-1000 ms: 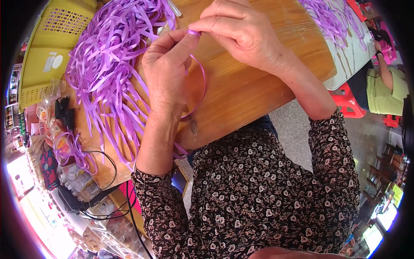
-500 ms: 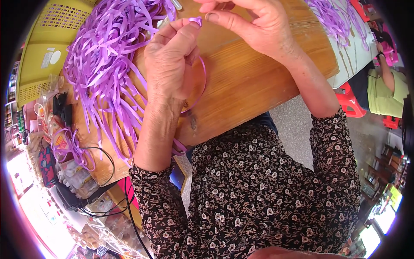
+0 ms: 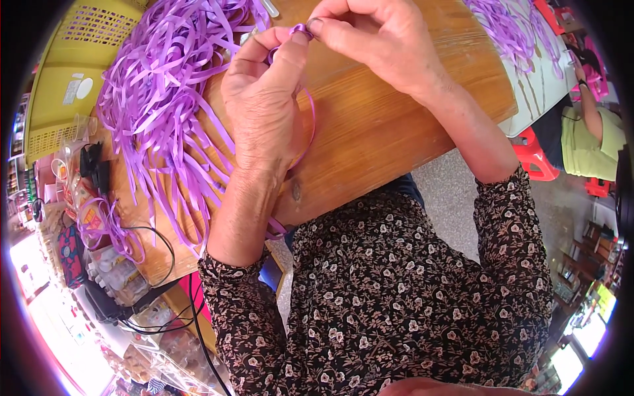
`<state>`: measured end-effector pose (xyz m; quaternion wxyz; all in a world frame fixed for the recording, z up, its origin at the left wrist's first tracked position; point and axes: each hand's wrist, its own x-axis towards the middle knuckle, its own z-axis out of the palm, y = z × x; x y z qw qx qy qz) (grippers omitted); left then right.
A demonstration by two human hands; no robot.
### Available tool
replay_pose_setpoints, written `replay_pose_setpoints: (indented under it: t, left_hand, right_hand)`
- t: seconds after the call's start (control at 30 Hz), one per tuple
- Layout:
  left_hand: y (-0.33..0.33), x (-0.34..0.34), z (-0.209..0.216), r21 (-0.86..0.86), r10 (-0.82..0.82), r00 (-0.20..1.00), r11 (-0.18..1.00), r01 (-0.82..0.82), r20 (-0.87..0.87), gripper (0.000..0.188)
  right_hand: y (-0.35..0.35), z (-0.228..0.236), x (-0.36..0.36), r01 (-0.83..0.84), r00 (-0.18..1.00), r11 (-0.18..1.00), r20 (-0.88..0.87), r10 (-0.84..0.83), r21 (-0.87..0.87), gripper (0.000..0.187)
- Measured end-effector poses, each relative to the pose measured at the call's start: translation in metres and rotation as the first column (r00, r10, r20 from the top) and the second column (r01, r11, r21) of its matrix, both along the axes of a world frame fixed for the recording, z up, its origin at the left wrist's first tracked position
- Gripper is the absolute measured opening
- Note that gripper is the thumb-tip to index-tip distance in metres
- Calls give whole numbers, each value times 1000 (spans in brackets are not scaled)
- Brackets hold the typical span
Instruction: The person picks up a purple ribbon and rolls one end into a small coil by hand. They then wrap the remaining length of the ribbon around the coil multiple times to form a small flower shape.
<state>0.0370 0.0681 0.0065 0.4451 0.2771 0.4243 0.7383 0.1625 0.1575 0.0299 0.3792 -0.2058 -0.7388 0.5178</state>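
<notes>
My left hand (image 3: 267,96) is closed, pinching a small folded loop of purple ribbon (image 3: 300,30) between thumb and forefinger. A narrow tail of this ribbon (image 3: 313,122) curves down beside the wrist. My right hand (image 3: 386,49) has its thumb and forefinger pressed together at the right side of the loop, touching the ribbon there. Anything smaller in that pinch is too fine to make out. Left of my hands, a big heap of purple ribbons (image 3: 162,86) spreads over the wooden table (image 3: 396,125), with long ends trailing toward me.
A yellow perforated basket (image 3: 56,99) stands at the far left. Bagged items (image 3: 119,267) and black cables (image 3: 173,254) lie along the left edge. More purple ribbon (image 3: 505,30) rests on a white table at the right, near a red stool (image 3: 536,155) and another person (image 3: 591,135).
My right hand has come left and down, its fingertips now meeting the ribbon loop. My left hand has stayed nearly in place, its wrist shifting slightly right.
</notes>
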Motion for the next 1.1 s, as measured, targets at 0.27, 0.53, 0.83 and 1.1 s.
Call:
replay_pose_setpoints:
  t: [0.27,0.53,0.83,1.1]
  left_hand:
    - [3,6,3,60,75,997,995,-75,1,11]
    - [1,2,4,46,64,995,997,-68,81,9]
    - [-1,-1,4,44,-97,988,995,93,120,8]
    - [2,-6,1,13,-200,961,979,202,192,13]
  right_hand:
    - [10,-13,0,-53,994,979,-80,70,199,11]
    - [14,-5,1,-153,987,974,-76,142,-165,13]
    - [17,-5,0,-218,937,876,-158,311,429,14]
    - [23,-16,-1,38,975,731,-185,122,681,9]
